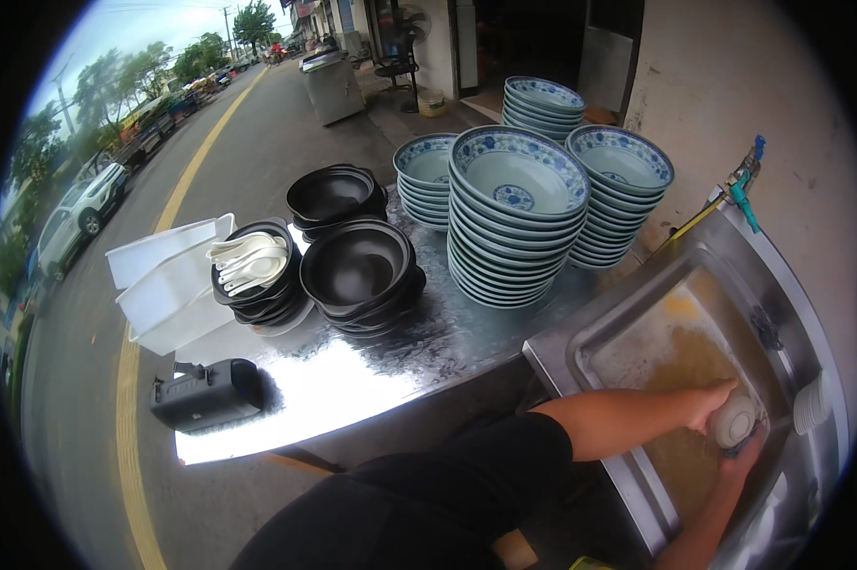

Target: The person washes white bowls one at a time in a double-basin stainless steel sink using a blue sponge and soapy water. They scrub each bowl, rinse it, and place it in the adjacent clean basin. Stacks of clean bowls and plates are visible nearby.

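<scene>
Over the murky water in the steel sink (pixel 590 366), my left hand (pixel 714 406) grips the rim of a small pale dish (pixel 735 420), its underside with the foot ring facing up. On the near side of the dish my right hand (pixel 746 456) is closed around a dark scouring pad (pixel 738 447), which presses against the dish. The fingers of that hand are partly hidden by the dish and pad. To the right, a stack of small white dishes (pixel 811 407) leans on the sink's ledge. Another dark scrubber (pixel 765 328) lies by the sink's far-right wall.
A metal table (pixel 466 347) left of the sink bears tall stacks of blue-patterned bowls (pixel 516 204), black bowls (pixel 357 271), white spoons (pixel 250 262) in a black bowl, white plastic bins (pixel 177 285) and a black speaker (pixel 207 394). A tap (pixel 747 185) rises behind the sink.
</scene>
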`<state>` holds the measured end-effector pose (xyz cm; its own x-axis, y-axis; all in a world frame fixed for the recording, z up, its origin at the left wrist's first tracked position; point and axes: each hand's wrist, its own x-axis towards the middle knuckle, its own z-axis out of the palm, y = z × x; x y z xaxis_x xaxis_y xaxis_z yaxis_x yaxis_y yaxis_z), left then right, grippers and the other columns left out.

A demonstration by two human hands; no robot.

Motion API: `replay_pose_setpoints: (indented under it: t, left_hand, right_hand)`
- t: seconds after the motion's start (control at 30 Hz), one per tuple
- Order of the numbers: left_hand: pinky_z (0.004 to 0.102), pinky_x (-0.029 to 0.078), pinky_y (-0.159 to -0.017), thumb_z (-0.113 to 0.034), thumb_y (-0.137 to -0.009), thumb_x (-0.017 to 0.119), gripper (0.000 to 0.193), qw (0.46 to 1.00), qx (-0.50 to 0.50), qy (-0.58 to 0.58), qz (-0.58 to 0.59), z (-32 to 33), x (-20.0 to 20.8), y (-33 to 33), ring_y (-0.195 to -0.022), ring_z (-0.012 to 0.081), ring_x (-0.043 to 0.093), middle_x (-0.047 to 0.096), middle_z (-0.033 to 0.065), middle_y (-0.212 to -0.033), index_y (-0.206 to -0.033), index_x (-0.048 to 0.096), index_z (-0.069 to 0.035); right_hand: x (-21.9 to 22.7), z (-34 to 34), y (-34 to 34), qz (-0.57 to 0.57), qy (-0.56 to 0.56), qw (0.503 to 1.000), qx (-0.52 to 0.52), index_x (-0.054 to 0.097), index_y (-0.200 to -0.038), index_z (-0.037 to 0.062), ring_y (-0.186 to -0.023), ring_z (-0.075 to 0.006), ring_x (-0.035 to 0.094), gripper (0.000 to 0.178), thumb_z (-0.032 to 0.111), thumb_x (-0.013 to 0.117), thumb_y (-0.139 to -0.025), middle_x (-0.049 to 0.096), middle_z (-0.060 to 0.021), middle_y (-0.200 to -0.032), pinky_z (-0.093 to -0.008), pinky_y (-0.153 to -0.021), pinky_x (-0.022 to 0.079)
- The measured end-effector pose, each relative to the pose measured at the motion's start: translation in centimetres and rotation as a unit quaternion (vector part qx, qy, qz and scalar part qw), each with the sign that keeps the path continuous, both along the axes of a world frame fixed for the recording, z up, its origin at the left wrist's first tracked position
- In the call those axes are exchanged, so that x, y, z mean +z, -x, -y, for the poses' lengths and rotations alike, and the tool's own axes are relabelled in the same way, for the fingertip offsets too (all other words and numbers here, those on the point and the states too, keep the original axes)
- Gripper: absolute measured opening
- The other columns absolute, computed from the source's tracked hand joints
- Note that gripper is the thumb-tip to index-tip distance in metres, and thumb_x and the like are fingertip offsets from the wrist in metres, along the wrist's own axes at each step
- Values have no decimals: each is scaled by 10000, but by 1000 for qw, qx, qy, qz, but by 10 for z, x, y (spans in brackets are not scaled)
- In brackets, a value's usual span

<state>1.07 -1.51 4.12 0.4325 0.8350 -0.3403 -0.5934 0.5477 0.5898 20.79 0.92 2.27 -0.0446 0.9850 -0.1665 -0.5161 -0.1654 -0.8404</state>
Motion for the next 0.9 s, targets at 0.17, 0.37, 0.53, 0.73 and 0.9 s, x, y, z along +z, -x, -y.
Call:
replay_pose_setpoints:
  t: [0.17, 0.37, 0.53, 0.73, 0.9]
  left_hand:
    - [490, 505, -858, -508, -1010, 501, 497, 972, 194, -64, -114, -36, -43, 12, -1035, 299, 632, 655, 135, -1177, -1221, 623, -75]
    - [475, 482, -871, -462, -1035, 448, 480, 953, 256, 68, -149, -39, -27, 11, -1017, 299, 624, 659, 127, -1193, -1254, 608, -66]
    - [435, 473, -782, -432, -1028, 439, 391, 948, 269, 75, -150, -52, -48, 61, -975, 242, 630, 673, 83, -1115, -1127, 653, -121]
    - [481, 431, -976, -371, -1039, 481, 472, 959, 207, 33, -193, 6, 23, 34, -1164, 285, 561, 570, 174, -1349, -1310, 569, 5]
    - [470, 447, -935, -362, -1039, 509, 469, 953, 166, -44, -251, 23, 33, 11, -1130, 285, 577, 595, 187, -1289, -1279, 574, 36]
  right_hand:
    - [-9, -6, 36, 437, -102, 893, -20, 576, -1284, 16, -1171, -305, 618, 476, 408, 560, -1014, 657, -119, -1233, -447, -997, 476]
    - [-60, 11, 4, 709, -259, 624, 200, 601, -1229, 30, -1027, -324, 640, 352, 174, 609, -908, 651, -247, -1129, -417, -907, 497]
    - [-27, 29, 87, 556, -156, 770, 272, 662, -1049, 38, -835, -145, 597, 200, 20, 616, -855, 634, -30, -893, -307, -760, 486]
    - [33, 48, 97, 502, -425, 738, -150, 585, -1208, 34, -1031, -263, 587, 252, 96, 595, -964, 610, -138, -1115, -371, -940, 465]
    - [37, 47, 84, 606, -386, 667, -196, 580, -1256, 47, -1086, -349, 567, 361, 259, 633, -968, 604, -188, -1154, -434, -992, 444]
